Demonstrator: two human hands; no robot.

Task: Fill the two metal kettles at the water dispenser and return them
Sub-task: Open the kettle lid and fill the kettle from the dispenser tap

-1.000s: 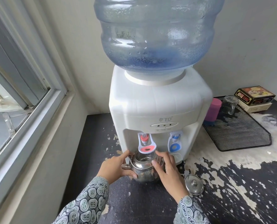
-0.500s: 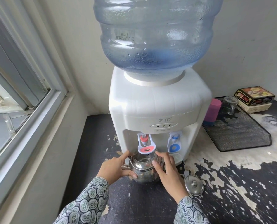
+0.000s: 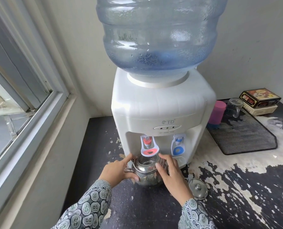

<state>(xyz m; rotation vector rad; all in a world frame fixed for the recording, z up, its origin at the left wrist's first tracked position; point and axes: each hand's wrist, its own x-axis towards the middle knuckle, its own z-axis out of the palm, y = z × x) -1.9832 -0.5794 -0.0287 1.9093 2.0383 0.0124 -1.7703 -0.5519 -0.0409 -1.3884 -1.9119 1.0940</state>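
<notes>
Both hands close their grip on the small round polished metal kettle [image 3: 147,172], one on each side. The left hand [image 3: 118,171] wraps the kettle's left flank, forefinger stretched along the rim toward the dispenser, thumb pressed low on the belly. The right hand [image 3: 171,176] cups the right flank, forefinger on the far rim and thumb lying on the near shoulder. Patterned grey-green sleeves [image 3: 87,205] cover both forearms.

The kettle stands upright on the desk with its mouth open, directly under the red-and-white hot-water tap lever [image 3: 149,147], whose red paddle hangs just above the opening. Whether water is running cannot be told. Just right of that lever sits the blue-and-white cold-water tap lever [image 3: 178,145], both set in the recess of the white plastic tabletop water dispenser [image 3: 162,111]. A large translucent blue water bottle [image 3: 160,33] sits inverted on top of the dispenser.

The kettle's round metal lid with a knob [image 3: 198,188] lies flat on the desk, just beside the right wrist and apart from the kettle. The dark desk [image 3: 236,195] has paint peeling in pale patches. Farther right, a black mesh tray [image 3: 246,139] carries a pink plastic cup [image 3: 217,113] and a clear glass mug [image 3: 234,107]; behind them rest stacked printed cardboard boxes [image 3: 259,100]. A grey-framed window [image 3: 21,96] runs along the left wall.
</notes>
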